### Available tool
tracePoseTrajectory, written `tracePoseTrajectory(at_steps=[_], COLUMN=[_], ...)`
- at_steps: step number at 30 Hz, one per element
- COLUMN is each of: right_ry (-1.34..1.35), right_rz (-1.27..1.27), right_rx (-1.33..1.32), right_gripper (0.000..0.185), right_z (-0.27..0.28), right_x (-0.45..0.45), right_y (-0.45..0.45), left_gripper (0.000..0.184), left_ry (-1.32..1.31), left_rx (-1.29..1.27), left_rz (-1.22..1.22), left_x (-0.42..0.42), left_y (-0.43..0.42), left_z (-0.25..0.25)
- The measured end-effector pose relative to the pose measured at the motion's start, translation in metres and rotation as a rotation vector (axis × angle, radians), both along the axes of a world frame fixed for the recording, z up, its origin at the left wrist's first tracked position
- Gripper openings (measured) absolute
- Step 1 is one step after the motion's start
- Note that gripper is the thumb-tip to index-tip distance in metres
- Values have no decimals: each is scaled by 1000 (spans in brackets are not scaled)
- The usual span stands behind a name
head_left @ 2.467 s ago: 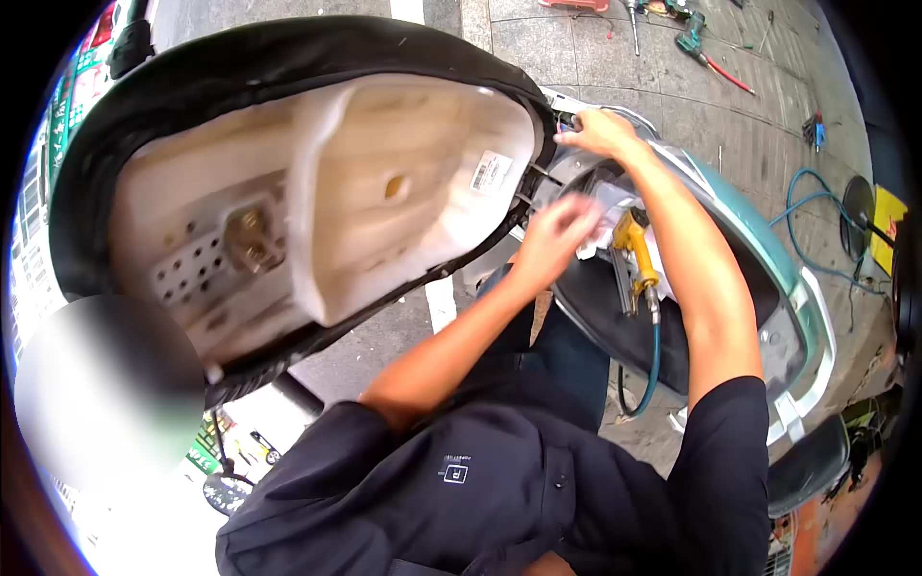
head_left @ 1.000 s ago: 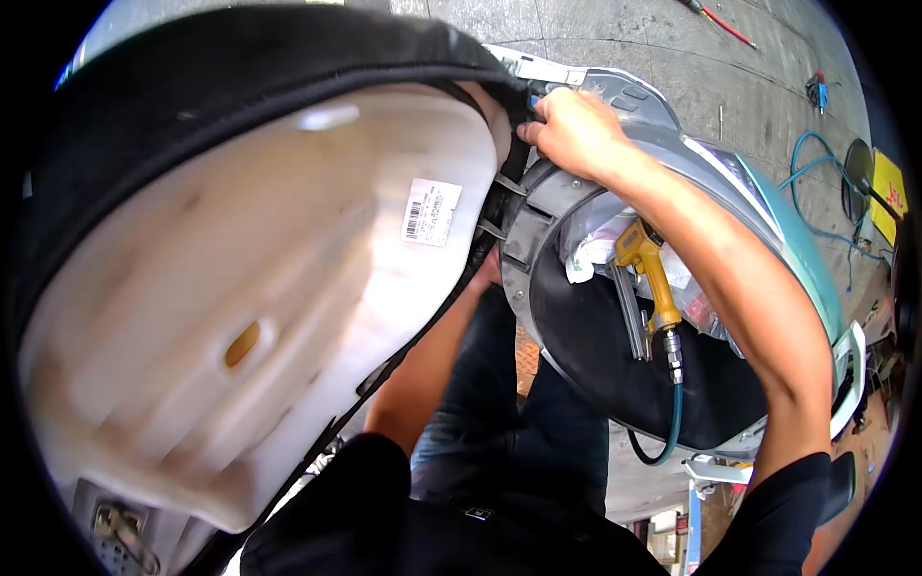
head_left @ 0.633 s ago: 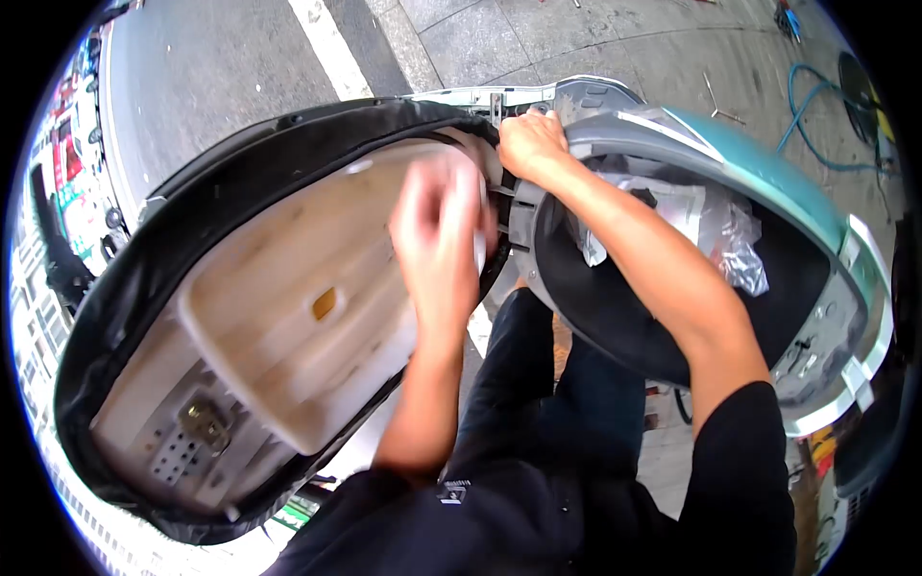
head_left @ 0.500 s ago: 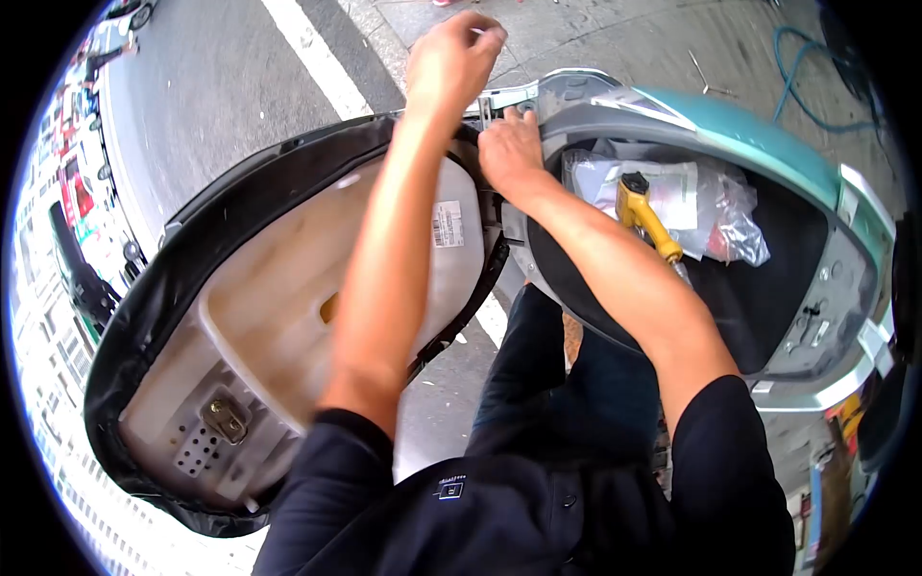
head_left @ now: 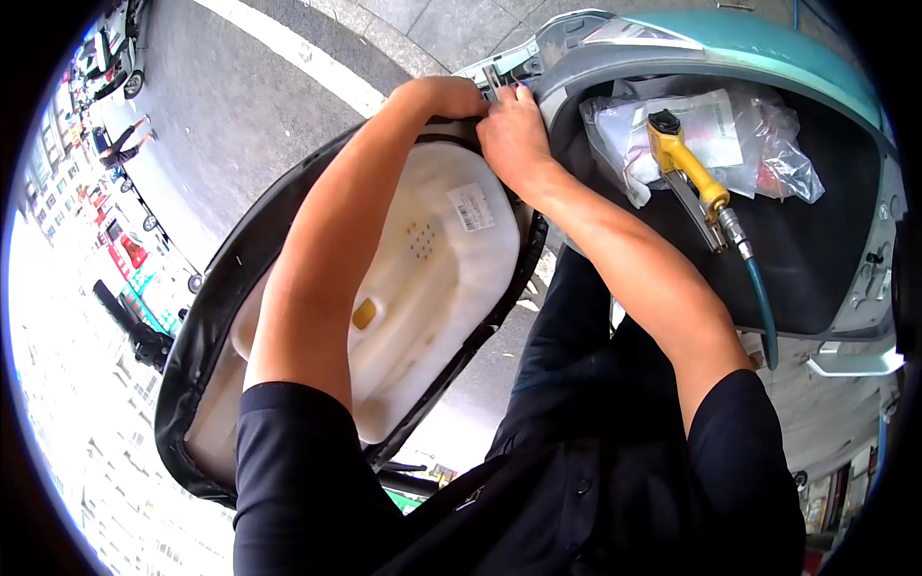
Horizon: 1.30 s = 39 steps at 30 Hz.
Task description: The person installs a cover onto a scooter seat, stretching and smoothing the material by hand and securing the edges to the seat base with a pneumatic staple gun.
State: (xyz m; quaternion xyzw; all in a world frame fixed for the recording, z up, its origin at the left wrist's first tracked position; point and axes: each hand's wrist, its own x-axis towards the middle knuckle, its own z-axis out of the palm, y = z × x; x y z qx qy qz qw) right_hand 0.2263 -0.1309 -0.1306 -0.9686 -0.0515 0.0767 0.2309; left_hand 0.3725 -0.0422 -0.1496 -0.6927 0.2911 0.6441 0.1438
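While the raised scooter seat spans left of centre, pale underside showing, my left hand and right hand are together at its upper end, top centre; whether either grips the black cover, I can't tell. Right, a yellow pneumatic stapler lies over a plastic bag.

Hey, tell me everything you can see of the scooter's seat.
The seat is swung open beside the compartment, its pale, plastic-looking underside facing the camera. It's ridged, with a barcode label, dark specks and a yellowish opening. A black, leathery-looking cover wraps its rim. The left hand and right hand are at its upper end, exact contact unclear; the left forearm hides part.
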Motion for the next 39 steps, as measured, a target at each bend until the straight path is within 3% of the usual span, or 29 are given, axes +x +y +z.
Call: tracePoseTrajectory(at_steps=[9, 11, 13, 15, 17, 19, 20, 22, 26, 28, 29, 31, 33, 37, 39], right_ry=[-7, -160, -129, -144, 49, 414, 411, 698, 798, 1253, 1200, 1036, 924, 1152, 1168], right_rz=[108, -29, -148, -288, -460, -414, -419, -269, -281, -605, -595, -547, -595, -493, -499], right_rx=[-127, 336, 485, 343, 146, -19, -24, -60, -15, 359, 329, 353, 825, 922, 983], right_gripper=[16, 13, 15, 17, 19, 24, 24, 31, 32, 27, 26, 33, 40, 49, 41], right_z=[4, 21, 54, 72, 66, 49, 38, 11, -28, -33, -29, -3, 49, 153, 194], right_x=[-12, -21, -25, -35, -53, -69, -76, -88, -89, -82, -83, -91, -101, -84, -61], right_y=[-2, -25, -78, -137, -182, -207, -212, -211, -205, -200, -197, -188, -189, -196, -212], left_gripper=[35, 34, 35, 39, 41, 41, 41, 41, 42, 42, 41, 41, 40, 38, 39], left_ry=[-77, -123, -108, -139, -119, -113, -102, -110, -97, -112, -128, -136, -136, -130, -187], left_rx=[-250, -236, -277, -276, -258, -265, -261, -279, -260, -278, -286, -287, -273, -155, -124], left_rz=[-232, -238, -249, -233, -258, -265, -272, -288, -296, -301, -297, -273, -269, -214, -166], left_x=[-12, -15, -15, -17, -16, -15, -15, -15, -15, -17, -16, -17, -18, -19, -20], left_y=[-7, -5, -7, -11, -10, -12, -12, -10, -10, -9, -7, -5, -6, -21, -18], left_z=[14, 14, 17, 22, 20, 22, 22, 19, 18, 18, 17, 18, 17, 38, 26])
